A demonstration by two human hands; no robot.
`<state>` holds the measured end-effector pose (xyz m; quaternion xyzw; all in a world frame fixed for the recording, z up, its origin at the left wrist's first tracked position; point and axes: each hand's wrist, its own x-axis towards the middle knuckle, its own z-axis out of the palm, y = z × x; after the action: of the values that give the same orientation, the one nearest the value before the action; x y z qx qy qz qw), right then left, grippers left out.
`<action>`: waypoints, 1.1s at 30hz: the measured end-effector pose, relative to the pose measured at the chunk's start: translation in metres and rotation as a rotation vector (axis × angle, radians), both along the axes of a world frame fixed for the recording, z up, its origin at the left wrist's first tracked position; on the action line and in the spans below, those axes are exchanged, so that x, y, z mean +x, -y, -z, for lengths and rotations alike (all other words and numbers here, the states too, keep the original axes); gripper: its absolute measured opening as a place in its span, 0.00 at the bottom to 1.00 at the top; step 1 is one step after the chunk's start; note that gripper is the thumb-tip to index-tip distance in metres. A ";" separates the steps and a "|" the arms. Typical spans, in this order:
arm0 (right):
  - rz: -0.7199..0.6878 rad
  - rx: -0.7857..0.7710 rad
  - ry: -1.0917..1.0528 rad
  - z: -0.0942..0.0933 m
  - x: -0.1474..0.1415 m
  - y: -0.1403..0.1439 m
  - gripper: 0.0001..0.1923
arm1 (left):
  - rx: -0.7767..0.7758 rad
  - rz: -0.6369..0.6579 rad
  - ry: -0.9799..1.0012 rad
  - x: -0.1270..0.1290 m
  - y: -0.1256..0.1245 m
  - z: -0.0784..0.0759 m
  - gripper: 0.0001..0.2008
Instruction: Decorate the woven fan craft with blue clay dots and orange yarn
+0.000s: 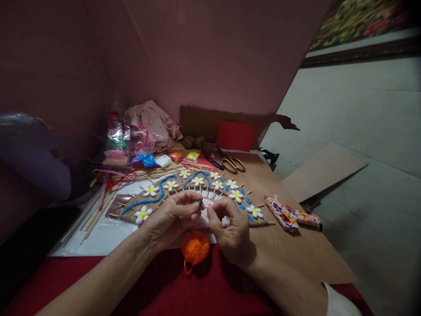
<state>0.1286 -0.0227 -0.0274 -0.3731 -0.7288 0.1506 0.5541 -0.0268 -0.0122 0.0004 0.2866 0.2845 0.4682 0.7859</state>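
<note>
My left hand (179,215) pinches a small dark bead (200,202) between thumb and forefinger. Close beside it, my right hand (230,226) is closed at the fingertips, where a short bit of orange thread (204,206) shows near the bead. Below both hands lies a ball of orange yarn (195,248) with a loose loop at its front. Behind them spreads an arched, fan-like piece of twine woven on sticks (158,202), decorated with white and yellow flowers, blue lines and blue dots. Pale cloth with pink dots (204,216) shows between the hands.
Gold-handled scissors (234,164) and a red card (236,135) lie at the back. Bags of coloured clay (148,159) and thin sticks (98,210) are at the left. A flower-patterned wrapped object (289,215) rests on brown board (305,254) at the right.
</note>
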 end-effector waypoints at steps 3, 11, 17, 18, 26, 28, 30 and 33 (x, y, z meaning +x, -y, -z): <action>-0.001 -0.005 0.003 0.000 0.000 0.000 0.03 | 0.007 0.017 -0.001 0.000 0.000 0.000 0.08; -0.025 -0.030 -0.008 -0.003 -0.002 0.000 0.02 | -0.003 0.034 -0.024 -0.001 0.001 0.001 0.08; -0.095 -0.087 -0.023 -0.001 -0.002 0.000 0.02 | 0.006 0.047 -0.050 -0.001 0.000 0.002 0.08; -0.106 -0.094 -0.024 -0.001 -0.002 0.000 0.02 | 0.007 0.046 -0.053 -0.001 0.000 0.002 0.07; -0.080 -0.075 -0.020 0.001 -0.002 -0.001 0.07 | 0.021 0.048 -0.053 -0.002 0.000 -0.001 0.07; -0.082 -0.068 -0.033 0.001 -0.002 -0.002 0.05 | 0.031 0.054 -0.052 -0.002 -0.001 0.000 0.07; -0.093 -0.059 -0.043 0.002 -0.002 -0.003 0.05 | 0.035 0.054 -0.053 -0.002 -0.001 0.001 0.06; -0.102 -0.042 -0.038 0.003 -0.002 -0.004 0.05 | 0.021 0.045 -0.071 -0.002 0.000 0.002 0.07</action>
<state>0.1265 -0.0189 -0.0299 -0.3442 -0.7328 0.2009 0.5515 -0.0288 -0.0119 -0.0012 0.3175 0.3009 0.4429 0.7826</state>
